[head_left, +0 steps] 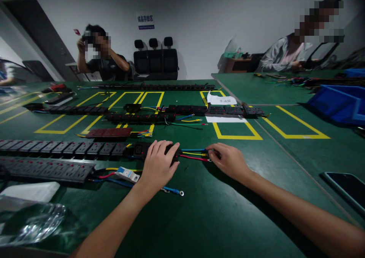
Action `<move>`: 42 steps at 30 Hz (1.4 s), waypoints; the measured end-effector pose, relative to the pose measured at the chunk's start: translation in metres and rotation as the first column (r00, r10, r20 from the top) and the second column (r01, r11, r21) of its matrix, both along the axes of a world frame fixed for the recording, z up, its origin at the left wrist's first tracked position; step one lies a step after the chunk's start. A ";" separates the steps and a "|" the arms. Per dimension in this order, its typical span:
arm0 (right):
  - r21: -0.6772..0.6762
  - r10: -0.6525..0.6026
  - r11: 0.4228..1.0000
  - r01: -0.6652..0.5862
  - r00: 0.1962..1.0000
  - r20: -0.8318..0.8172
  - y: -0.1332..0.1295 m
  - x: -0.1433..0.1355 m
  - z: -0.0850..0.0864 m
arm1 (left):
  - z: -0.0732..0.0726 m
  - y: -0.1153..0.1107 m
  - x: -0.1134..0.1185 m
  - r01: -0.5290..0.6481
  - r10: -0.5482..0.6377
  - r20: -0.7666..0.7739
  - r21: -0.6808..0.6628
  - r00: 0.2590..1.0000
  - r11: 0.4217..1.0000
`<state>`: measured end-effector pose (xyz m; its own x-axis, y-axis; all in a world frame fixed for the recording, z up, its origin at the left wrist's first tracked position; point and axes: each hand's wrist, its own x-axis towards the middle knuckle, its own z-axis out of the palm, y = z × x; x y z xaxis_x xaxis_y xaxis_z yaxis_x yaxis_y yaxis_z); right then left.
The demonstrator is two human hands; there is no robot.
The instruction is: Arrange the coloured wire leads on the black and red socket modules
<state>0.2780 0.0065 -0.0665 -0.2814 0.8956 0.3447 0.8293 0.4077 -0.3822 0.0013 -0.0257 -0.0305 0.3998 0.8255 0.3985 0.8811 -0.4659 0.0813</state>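
A long black socket strip (94, 148) lies across the green table, with blue, yellow-green and red wires (194, 154) coming out of its right end. My left hand (161, 159) grips that end from above, its fingers curled over the black housing. At the wires' far tips, my right hand (226, 158) pinches the blue wire's end between thumb and fingers; the blue tip itself is hidden. The red wire ends in a ring terminal just below the fingers. Nearer me lies a second socket strip (48, 170) wired to a white breaker (127, 174), whose blue lead ends in a ring terminal (181, 193).
Beyond my hands lie a dark red strip (110, 132) and several more black strips (137, 117). Clear plastic wrapping (31, 222) is at the near left. A phone (346, 189) and blue bin (339, 104) are on the right. Two people sit across the table.
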 end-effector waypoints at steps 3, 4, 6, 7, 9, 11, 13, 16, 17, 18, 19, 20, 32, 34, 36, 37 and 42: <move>-0.019 -0.014 1.000 0.014 1.000 0.020 -0.001 -0.001 0.002 | 0.000 0.000 0.000 -0.005 0.005 0.002 -0.008 1.000 1.000; -0.025 -0.017 1.000 0.017 1.000 0.026 -0.001 -0.002 0.003 | 0.000 0.000 0.000 -0.005 0.005 0.002 -0.008 1.000 1.000; -0.039 -0.020 0.999 0.022 0.999 0.034 -0.001 -0.002 0.004 | 0.000 0.000 0.000 -0.005 0.005 0.003 -0.006 1.000 1.000; -0.050 -0.024 0.998 0.026 0.999 0.038 -0.001 -0.003 0.005 | 0.000 0.000 0.000 -0.005 0.005 0.004 -0.002 1.000 1.000; -0.077 -0.033 0.996 0.037 0.998 0.052 -0.001 -0.003 0.005 | -0.001 0.000 0.000 -0.003 0.003 0.003 0.004 1.000 1.000; -0.097 -0.034 0.994 0.040 0.997 0.063 0.000 -0.003 0.003 | -0.001 -0.001 0.000 -0.002 0.002 0.001 0.007 1.000 1.000; -0.088 -0.013 0.996 0.017 0.999 0.044 0.000 -0.002 0.001 | -0.002 -0.001 -0.001 -0.002 0.002 0.000 0.004 1.000 1.000; 0.004 0.034 0.999 -0.034 0.999 0.001 -0.001 -0.001 -0.002 | -0.002 -0.002 -0.001 -0.003 0.003 -0.004 -0.002 1.000 1.000; 0.040 0.041 0.998 -0.041 0.999 0.000 -0.002 -0.001 -0.002 | -0.002 -0.002 -0.001 -0.004 0.004 -0.007 -0.004 1.000 1.000; 0.071 0.042 0.997 -0.042 0.999 0.005 -0.002 -0.001 -0.003 | -0.002 -0.001 -0.001 -0.004 0.004 -0.007 -0.004 1.000 1.000; 0.090 0.040 0.995 -0.041 0.999 0.014 -0.003 -0.002 -0.003 | -0.003 -0.001 -0.001 -0.004 0.004 -0.007 -0.003 1.000 1.000; 0.097 0.039 0.994 -0.042 0.999 0.025 -0.003 -0.002 -0.003 | -0.002 -0.001 -0.001 -0.003 0.003 -0.006 -0.001 1.000 1.000; -0.017 0.003 1.000 0.000 0.991 0.136 -0.003 -0.005 0.001 | -0.002 -0.001 -0.001 -0.004 0.004 -0.001 0.010 1.000 1.000; -0.023 -0.014 1.000 0.017 0.989 0.144 -0.004 -0.006 0.002 | -0.002 -0.001 0.000 -0.003 0.002 0.001 0.012 1.000 1.000; -0.025 -0.016 0.999 0.020 0.989 0.150 -0.005 -0.006 0.003 | -0.001 -0.001 -0.001 0.001 -0.001 0.006 0.019 1.000 1.000; -0.028 -0.014 0.999 0.019 0.988 0.152 -0.005 -0.006 0.003 | -0.001 -0.001 -0.001 0.003 -0.004 0.007 0.021 1.000 1.000; -0.029 -0.004 1.000 0.009 0.988 0.152 -0.004 -0.006 0.003 | -0.001 -0.001 -0.001 0.009 -0.009 0.007 0.024 1.000 1.000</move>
<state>0.2718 0.0027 -0.0640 -0.3227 0.9068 0.2714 0.8812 0.3924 -0.2635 0.0004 -0.0271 -0.0315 0.4044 0.8121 0.4207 0.8760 -0.4761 0.0769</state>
